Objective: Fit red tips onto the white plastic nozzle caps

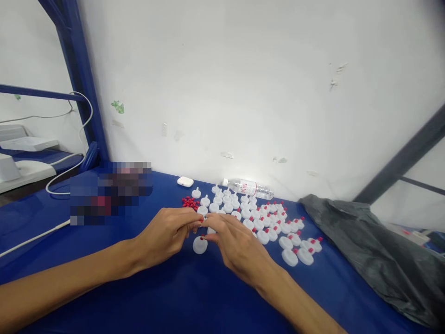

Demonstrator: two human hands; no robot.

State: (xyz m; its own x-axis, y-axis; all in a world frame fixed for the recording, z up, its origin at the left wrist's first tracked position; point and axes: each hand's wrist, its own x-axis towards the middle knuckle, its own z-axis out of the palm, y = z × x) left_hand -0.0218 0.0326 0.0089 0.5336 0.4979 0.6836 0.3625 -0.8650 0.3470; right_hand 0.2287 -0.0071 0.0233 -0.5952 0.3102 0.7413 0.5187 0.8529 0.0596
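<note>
My left hand is closed in a pinch, with a small red cap showing at its fingertips. Opposite it, my right hand has curled fingers that meet the left fingertips; what they grip is mostly hidden. Just below the right thumb is a white nozzle lid with red at its tip. Behind the hands lies a heap of loose red caps. White nozzle lids with bare tips stand beyond, and several red-tipped lids spread to the right.
A clear plastic bottle lies along the wall, with a white case to its left. Dark grey cloth covers the right side of the blue surface. A white cable runs in from the left, by a blue metal frame.
</note>
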